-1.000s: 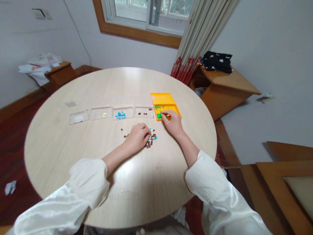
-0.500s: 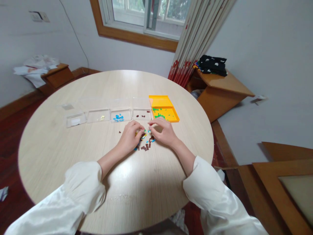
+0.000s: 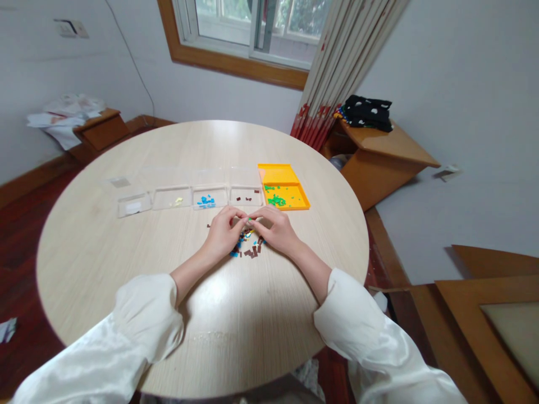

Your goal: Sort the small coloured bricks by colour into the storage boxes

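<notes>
My left hand (image 3: 226,229) and my right hand (image 3: 277,227) meet fingertip to fingertip above the table. Between their pinched fingers a small green toy brick (image 3: 250,219) shows, partly hidden. Below the hands lies a loose pile of tiny brown bricks (image 3: 251,252), with blue, yellow and white ones mixed in. Just beyond my right hand stands an open yellow case (image 3: 304,203) with several green bricks (image 3: 277,200) in it. A clear box (image 3: 252,203) beside it holds a few brown bricks.
Farther left stand a clear box with blue bricks (image 3: 206,201), one with pale yellow bricks (image 3: 179,201), and a small box (image 3: 146,209) with a white slip inside. A lone brown brick lies by my left hand. The round table (image 3: 227,325) has a curved edge.
My right hand has moved left to meet my left hand, closing the gap between them. The green brick is now between the fingertips of both hands.
</notes>
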Demonstrator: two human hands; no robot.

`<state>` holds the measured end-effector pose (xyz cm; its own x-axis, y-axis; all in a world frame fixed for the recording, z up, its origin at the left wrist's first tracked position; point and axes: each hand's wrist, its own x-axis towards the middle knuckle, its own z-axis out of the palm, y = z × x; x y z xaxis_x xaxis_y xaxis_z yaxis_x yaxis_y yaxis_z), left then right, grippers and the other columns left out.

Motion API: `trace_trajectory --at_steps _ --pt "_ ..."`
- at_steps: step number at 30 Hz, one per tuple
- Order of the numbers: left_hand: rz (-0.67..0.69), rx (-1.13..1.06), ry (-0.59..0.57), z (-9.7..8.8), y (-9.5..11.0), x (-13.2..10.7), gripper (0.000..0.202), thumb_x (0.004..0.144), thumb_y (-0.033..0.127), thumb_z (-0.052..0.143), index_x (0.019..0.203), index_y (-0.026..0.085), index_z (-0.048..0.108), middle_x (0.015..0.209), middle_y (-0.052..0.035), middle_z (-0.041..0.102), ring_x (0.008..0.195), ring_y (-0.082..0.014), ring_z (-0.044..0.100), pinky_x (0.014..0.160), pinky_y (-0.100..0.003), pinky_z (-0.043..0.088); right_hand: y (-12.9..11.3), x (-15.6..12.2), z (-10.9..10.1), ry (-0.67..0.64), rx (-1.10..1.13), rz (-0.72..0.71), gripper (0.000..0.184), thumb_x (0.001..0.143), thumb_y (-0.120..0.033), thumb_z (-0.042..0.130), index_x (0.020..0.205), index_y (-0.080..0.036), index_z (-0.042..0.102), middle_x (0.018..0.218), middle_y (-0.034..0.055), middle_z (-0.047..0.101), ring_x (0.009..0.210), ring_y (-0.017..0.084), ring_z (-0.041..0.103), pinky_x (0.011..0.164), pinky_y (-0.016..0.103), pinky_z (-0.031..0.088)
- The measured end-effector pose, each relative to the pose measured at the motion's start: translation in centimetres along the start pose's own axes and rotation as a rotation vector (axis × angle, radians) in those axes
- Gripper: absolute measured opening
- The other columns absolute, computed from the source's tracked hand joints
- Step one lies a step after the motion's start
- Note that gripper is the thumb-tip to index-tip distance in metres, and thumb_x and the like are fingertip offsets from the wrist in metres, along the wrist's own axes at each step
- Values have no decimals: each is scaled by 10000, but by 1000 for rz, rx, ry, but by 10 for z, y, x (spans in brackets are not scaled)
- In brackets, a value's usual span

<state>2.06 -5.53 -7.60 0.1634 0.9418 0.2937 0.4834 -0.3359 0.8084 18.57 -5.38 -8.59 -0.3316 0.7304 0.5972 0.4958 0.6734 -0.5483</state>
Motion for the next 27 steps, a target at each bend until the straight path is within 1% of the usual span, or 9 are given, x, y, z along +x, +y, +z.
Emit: trace_trajectory --at_steps 4,7,12,15,17,20,22,24,27 --pt "-6 -24 4 1 -1 0 96 791 165 571 708 162 619 710 0 579 670 -132 507 649 -257 402 2 1 1 21 -43 -12 102 869 -247 585 796 -198 636 774 31 684 764 162 598 756 323 452" --pt "-13 -37 26 1 -1 1 107 791 183 565 698 165 614 690 3 569 653 -134 497 634 -261 386 7 3 -1 85 -83 -6 101 860 -244 578 780 -205 627 765 28 677 761 171 591 751 332 452" --pt "-34 -34 58 -1 -4 2 113 795 210 548 707 167 606 691 5 567 606 -125 455 607 -263 354 24 6 -15 254 -205 104 111 841 -259 574 757 -207 625 767 33 679 772 186 597 743 339 457" --pt "-54 -26 65 -4 -6 3 105 788 216 547 720 164 609 702 4 567 605 -124 448 613 -263 353 41 6 -26 360 -259 178 127 830 -269 565 747 -198 629 765 42 682 763 191 600 748 344 463" --pt "-64 -5 68 -8 -9 3 105 781 213 544 712 164 606 701 4 567 601 -123 448 616 -264 355 53 5 -32 395 -295 243 131 820 -273 560 755 -191 638 775 53 687 765 198 600 757 354 467" --pt "-75 30 66 -14 -13 4 113 778 224 536 704 170 603 706 3 581 607 -128 456 619 -266 361 68 2 -39 407 -347 352 137 803 -262 553 777 -178 659 816 80 701 790 218 603 784 383 470" --pt "-86 44 64 -18 -17 4 115 778 236 536 708 173 603 710 1 594 620 -134 470 620 -266 367 74 1 -40 404 -357 393 140 791 -247 552 795 -172 671 838 94 708 803 228 607 798 399 473" --pt "-92 51 61 -22 -21 5 123 780 245 532 707 174 602 704 -1 600 632 -139 487 623 -267 374 73 0 -40 392 -328 388 145 788 -235 549 814 -173 677 856 97 712 813 228 611 800 400 477" --pt "-91 60 61 -27 -27 5 136 786 255 528 701 175 600 694 -3 602 642 -147 506 627 -274 384 60 -1 -34 322 -222 326 133 795 -228 551 806 -180 674 845 83 710 787 207 616 755 370 489"
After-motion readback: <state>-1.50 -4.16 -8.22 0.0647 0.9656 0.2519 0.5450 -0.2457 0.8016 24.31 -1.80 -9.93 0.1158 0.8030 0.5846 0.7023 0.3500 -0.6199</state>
